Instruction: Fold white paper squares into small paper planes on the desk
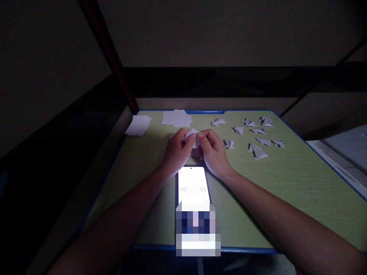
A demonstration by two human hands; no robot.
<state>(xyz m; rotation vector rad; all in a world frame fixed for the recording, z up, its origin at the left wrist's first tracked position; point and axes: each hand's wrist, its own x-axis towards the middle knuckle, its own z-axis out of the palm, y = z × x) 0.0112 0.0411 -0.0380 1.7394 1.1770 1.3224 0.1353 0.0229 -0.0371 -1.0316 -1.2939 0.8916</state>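
Green tabletop (286, 179); folded paper (192, 131) btwn L hand (178, 148) & R hand (214, 151), both w/ fingertips pinched on it

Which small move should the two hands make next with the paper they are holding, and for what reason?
Probably press its fold firmer between thumbs and fingers. The left hand and right hand both pinch the small folded paper, thumbs close together on it, and it already comes to a point; pressing now would likely help the fold stay.
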